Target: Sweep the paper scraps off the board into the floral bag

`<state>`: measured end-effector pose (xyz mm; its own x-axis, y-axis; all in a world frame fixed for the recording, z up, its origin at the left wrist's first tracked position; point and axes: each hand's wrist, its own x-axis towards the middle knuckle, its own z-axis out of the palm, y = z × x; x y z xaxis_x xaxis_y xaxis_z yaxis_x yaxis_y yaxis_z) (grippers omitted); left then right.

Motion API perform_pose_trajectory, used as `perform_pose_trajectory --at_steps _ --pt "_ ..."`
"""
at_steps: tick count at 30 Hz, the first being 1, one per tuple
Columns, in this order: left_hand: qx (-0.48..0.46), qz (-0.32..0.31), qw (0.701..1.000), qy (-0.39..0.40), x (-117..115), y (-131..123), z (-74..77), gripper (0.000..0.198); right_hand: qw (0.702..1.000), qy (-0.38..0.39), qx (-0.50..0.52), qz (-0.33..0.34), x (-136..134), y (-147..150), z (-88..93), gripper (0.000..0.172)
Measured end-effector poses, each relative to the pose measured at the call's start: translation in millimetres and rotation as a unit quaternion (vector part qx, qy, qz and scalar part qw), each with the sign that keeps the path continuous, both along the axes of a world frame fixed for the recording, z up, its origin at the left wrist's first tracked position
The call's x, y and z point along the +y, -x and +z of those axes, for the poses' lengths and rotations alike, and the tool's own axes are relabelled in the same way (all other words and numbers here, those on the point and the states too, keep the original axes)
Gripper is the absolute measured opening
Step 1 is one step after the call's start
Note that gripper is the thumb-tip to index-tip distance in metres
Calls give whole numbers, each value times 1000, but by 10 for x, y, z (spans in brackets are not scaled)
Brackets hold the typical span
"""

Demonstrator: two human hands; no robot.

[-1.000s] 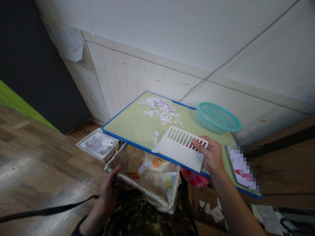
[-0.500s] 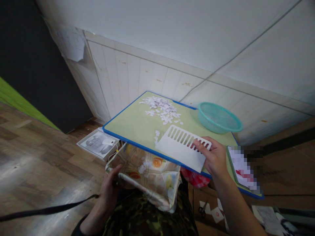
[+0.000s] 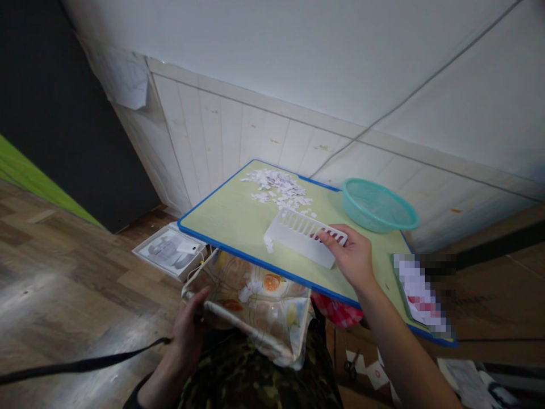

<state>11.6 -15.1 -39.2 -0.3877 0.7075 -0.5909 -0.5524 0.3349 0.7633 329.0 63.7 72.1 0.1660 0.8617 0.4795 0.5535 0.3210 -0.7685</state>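
Observation:
My right hand [image 3: 351, 255] grips a white slotted plastic scraper [image 3: 300, 238] by its right end, with the thumb on the slots. The scraper is tilted over the green tabletop [image 3: 221, 218] with a blue rim. A few white paper scraps [image 3: 268, 244] lie by its left edge. Behind it spreads a pile of small white paper pieces [image 3: 279, 187]. Below the near edge my left hand [image 3: 190, 326] is closed on the left side of a fruit-patterned fabric bag [image 3: 264, 312], held open-mouthed above my lap. White scraps [image 3: 251, 289] lie in the bag.
A turquoise plastic basin [image 3: 378, 207] stands at the table's back right, near the wall. A tray with a partly blurred item [image 3: 411, 292] lies at the right edge. On the floor are an open white box [image 3: 170, 250] at left, and scissors [image 3: 351, 366] and papers at right.
My right hand has moved the scraper away from the near edge, up and left over the table, tilting it more steeply. My left hand and the bag stay in place.

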Motion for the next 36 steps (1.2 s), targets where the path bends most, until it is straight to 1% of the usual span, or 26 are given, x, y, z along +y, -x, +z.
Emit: perform_pose_trajectory --at_steps 4,8,13,17,19,21,23,25,27,29,31,33,35,36 --pt "-15 -7 1000 15 19 -1 -3 24 1000 2 -15 15 -239 107 94 25" --pt "-25 -7 1000 15 33 0 1 25 1000 -3 -21 21 -409 176 107 19" --pt "-21 -17 1000 2 16 -4 29 29 999 -6 -22 28 -533 224 104 16" --pt "-20 -24 1000 2 15 -4 39 28 998 1 -30 58 -565 240 121 15" --pt "-21 -18 1000 13 20 -5 54 23 998 -4 -31 55 -509 203 124 16" --pt "-22 -14 999 22 25 -9 79 20 999 -26 -24 22 -366 115 126 18" --pt "-22 -15 999 22 28 -12 110 20 998 -60 -19 -27 -138 -17 132 22" --pt "-24 -10 999 24 31 -16 141 20 994 -79 -35 -64 128 -153 138 26" --pt "-27 1 999 32 34 -21 168 16 992 -74 -56 -83 359 -252 131 29" --pt "-30 4 999 35 36 -28 190 12 992 -67 -62 -85 503 -291 108 31" --pt "-32 -2 999 34 40 -34 201 9 994 -58 -52 -72 554 -295 76 33" --pt "-33 -1 999 36 46 -37 202 8 996 -53 -34 -61 548 -314 53 36" --pt "-31 1 999 35 53 -36 196 9 995 -63 -21 -70 532 -393 53 38" --pt "-30 1 999 35 55 -35 192 9 993 -75 -21 -87 527 -459 60 39"
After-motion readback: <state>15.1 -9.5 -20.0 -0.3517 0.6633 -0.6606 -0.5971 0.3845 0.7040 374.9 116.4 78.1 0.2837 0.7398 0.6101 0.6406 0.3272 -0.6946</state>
